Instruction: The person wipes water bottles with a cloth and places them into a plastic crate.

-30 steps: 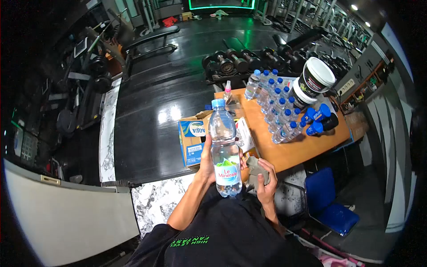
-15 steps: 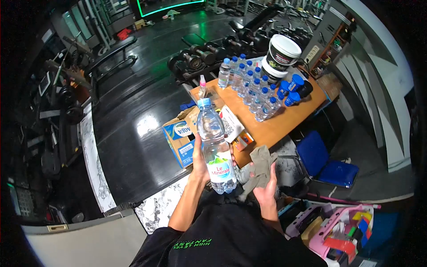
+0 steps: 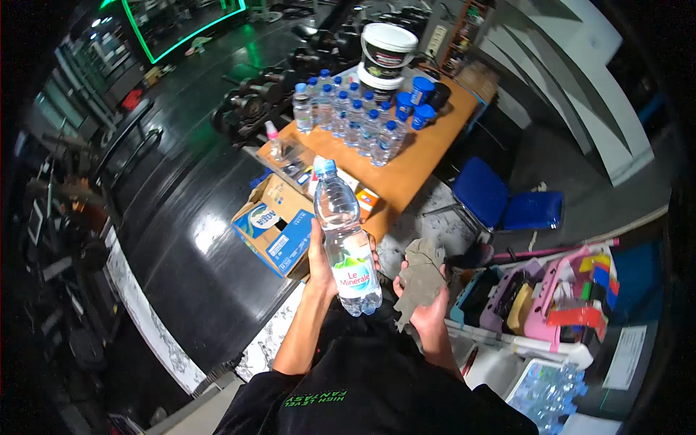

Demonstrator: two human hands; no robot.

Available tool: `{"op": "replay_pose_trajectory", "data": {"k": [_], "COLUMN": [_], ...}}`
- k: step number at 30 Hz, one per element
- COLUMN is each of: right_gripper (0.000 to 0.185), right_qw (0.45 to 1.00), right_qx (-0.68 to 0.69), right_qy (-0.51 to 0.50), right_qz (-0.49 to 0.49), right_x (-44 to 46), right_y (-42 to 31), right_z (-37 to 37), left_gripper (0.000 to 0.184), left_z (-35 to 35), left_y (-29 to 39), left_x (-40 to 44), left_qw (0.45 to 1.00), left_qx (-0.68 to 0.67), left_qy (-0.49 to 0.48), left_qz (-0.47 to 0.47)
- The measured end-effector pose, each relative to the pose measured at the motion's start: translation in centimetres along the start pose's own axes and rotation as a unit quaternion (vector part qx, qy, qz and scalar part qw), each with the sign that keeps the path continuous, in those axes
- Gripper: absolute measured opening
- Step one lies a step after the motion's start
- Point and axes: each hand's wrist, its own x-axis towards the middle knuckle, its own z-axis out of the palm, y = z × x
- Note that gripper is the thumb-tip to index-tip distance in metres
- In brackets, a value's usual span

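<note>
My left hand is closed round a clear water bottle with a light blue cap and a "Le Minerale" label. The bottle is held almost upright in front of my chest, its fingers partly hidden behind it. A crumpled grey-green cloth lies in my right hand, which grips it from below, just right of the bottle and apart from it. Beyond the bottle, several capped water bottles stand grouped on the wooden table.
White-lidded buckets are stacked behind the bottles, beside blue containers. An open Aqua carton is left of the table. A blue chair stands right, with plastic baskets and bottles in a container nearer me.
My view has turned to the right, so the table and its bottles appear further left and more of the lower right shows. Both hands keep hold of the bottle and cloth; the cloth is more bunched.
</note>
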Motion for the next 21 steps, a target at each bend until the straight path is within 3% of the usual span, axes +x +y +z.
{"op": "replay_pose_trajectory", "data": {"k": [5,8,11,14,16,21], "right_gripper": [0.05,0.046,0.046,0.056,0.057,0.054], "right_qw": [0.996,0.99,0.982,0.972,0.966,0.93], "right_qx": [0.024,0.032,0.045,0.003,-0.015,0.027], "right_qy": [0.011,-0.002,0.045,-0.037,0.026,0.047], "right_qz": [-0.08,-0.139,-0.179,-0.23,-0.256,-0.363], "right_x": [-3.0,-4.5,-6.1,-7.6,-8.9,-13.3], "right_y": [-1.3,-2.2,-3.5,-5.3,-6.6,-10.0], "right_z": [-1.7,-2.0,-3.8,-5.7,-5.5,-7.1], "left_gripper": [0.085,0.085,0.086,0.089,0.089,0.077], "left_z": [0.5,2.0,3.4,5.2,6.1,7.6], "left_y": [-2.5,-4.2,-6.4,-9.4,-11.8,-18.9], "left_x": [1.7,2.7,4.0,5.5,6.2,8.0], "left_qw": [0.997,0.992,0.986,0.975,0.968,0.932], "left_qx": [-0.009,0.024,0.042,0.038,0.052,0.119], "left_qy": [-0.039,0.007,-0.023,-0.043,-0.034,-0.133], "left_qz": [-0.067,-0.12,-0.16,-0.213,-0.243,-0.316]}}
